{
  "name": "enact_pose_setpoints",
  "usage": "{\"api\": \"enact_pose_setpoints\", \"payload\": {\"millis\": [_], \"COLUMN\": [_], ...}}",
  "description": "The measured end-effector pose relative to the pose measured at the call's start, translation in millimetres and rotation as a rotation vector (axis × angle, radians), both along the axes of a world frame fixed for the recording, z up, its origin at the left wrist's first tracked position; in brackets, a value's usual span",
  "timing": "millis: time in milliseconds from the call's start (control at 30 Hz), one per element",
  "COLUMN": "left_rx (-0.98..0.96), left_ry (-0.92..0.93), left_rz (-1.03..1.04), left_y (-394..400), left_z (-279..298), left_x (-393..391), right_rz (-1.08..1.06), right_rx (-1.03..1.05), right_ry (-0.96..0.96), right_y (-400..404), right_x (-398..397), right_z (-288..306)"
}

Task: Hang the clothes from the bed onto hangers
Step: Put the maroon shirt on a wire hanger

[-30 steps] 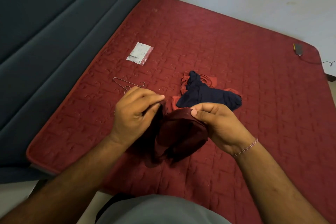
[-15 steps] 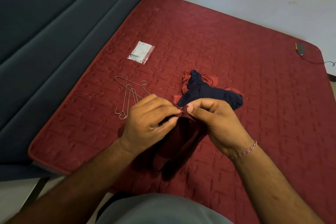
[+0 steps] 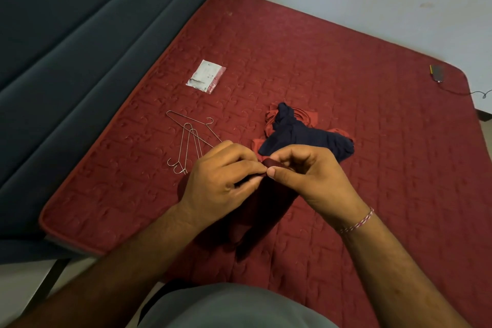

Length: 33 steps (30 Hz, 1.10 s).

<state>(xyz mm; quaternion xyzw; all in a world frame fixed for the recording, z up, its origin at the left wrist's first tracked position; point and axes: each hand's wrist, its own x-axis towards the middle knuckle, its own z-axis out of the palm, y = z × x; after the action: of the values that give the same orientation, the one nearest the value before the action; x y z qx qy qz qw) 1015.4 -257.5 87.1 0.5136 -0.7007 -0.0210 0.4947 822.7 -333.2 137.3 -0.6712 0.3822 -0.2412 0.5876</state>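
Ideally, the maroon garment [image 3: 255, 205] gets its top edge found and spread before a hanger [image 3: 190, 138] goes in, so the pinch should slide outward, not bunch. Both hands, left hand [image 3: 221, 181] and right hand [image 3: 311, 178], pinch that edge together, fingertips almost touching, above the bed [image 3: 346, 82]. Hangers lie just left; the navy garment [image 3: 306, 141] waits behind.

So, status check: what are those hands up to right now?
Left hand and right hand both pinch the maroon garment. Wire hangers untouched on bed. Nothing in the way.
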Motion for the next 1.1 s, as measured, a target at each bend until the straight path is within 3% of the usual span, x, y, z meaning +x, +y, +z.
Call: {"api": "enact_pose_setpoints", "payload": {"millis": [167,400,767,933,1100], "left_rx": [0.215,0.482,0.349,0.304,0.289], "left_ry": [0.309,0.486,0.353,0.267,0.224], "left_rz": [-0.100,-0.184,-0.004,0.023,0.088], "left_y": [2,-1,-2,-1,4], "left_z": [-5,-8,-7,-3,-9], "left_x": [-4,3,2,1,-4], "right_rz": [0.080,0.162,-0.016,0.070,0.131], "right_rx": [-0.072,-0.143,-0.568,-0.640,-0.522], "right_ry": [0.059,0.169,0.238,0.152,0.204], "right_y": [-3,-8,1,2,-1], "right_x": [-1,-2,3,4,5], "right_z": [-2,-9,-13,-13,-13]}}
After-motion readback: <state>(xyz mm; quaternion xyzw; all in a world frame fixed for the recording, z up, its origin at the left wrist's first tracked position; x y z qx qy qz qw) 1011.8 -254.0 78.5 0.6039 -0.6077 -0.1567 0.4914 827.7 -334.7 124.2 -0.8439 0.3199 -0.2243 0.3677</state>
